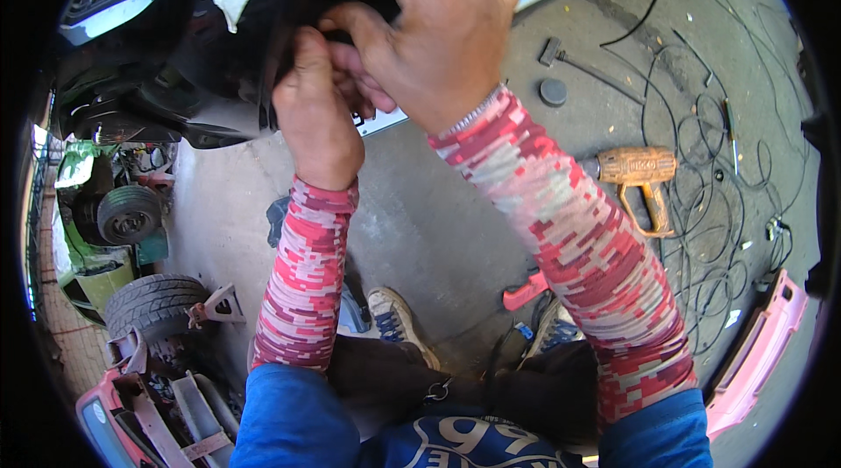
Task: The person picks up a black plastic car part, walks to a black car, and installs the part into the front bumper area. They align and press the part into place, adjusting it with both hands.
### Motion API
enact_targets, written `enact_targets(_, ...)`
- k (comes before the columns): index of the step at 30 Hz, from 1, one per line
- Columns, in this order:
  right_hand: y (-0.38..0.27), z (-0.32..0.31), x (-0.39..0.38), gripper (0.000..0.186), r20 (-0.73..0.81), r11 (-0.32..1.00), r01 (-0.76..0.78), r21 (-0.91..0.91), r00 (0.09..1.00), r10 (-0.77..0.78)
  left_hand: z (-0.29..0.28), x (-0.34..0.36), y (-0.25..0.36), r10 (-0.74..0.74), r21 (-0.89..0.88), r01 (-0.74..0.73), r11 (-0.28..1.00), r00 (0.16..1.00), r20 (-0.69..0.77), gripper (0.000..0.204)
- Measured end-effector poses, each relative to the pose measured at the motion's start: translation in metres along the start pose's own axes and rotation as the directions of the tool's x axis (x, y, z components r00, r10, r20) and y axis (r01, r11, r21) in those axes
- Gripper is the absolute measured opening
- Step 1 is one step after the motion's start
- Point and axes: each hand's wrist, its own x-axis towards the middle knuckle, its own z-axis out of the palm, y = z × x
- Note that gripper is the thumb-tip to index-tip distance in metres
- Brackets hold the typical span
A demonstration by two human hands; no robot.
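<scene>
Black panel (236,48) sits right at the top, both hands up on its edge. Its long axis seems to run left-right across the view, glossy face toward the camera, though most of it is cut off. Left hand (315,118) is pinching the rim; right hand (438,30) is clamped over it from above. My worry is a slip while they're pulling, since fingers could scrape that edge. Heat gun (639,179) and loose wires (718,205) lie on the floor right of the right arm, an easy trip.

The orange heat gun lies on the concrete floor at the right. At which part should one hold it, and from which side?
Probably by the handle of the orange heat gun. It lies flat on the concrete floor, barrel pointing left, handle sticking toward the person. Come from above on the near side; tangled black cables lie close on its right.
</scene>
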Motion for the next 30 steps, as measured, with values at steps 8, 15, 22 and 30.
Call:
enact_targets(8,0.004,0.011,0.012,0.020,-0.084,0.961,0.143,-0.235,0.982,-0.167,0.005,0.006,0.011,-0.160,-0.287,0.130,0.949,0.984,-0.083,0.046)
enact_targets(15,-0.015,0.017,0.006,0.014,-0.140,0.988,-0.001,0.154,0.990,0.023,0.005,0.000,0.023,-0.288,-0.316,0.257,0.913,0.956,-0.057,0.054)
enact_targets(22,0.001,0.007,0.005,0.014,-0.127,0.986,0.066,0.151,0.991,-0.047,0.001,0.008,0.021,-0.264,-0.213,0.261,0.941,0.964,0.016,0.064)
enact_targets(30,0.033,-0.020,0.024,0.019,0.188,0.945,0.289,0.154,0.930,-0.315,-0.022,0.018,0.000,-0.233,-0.076,0.247,0.966,0.960,0.158,0.076)
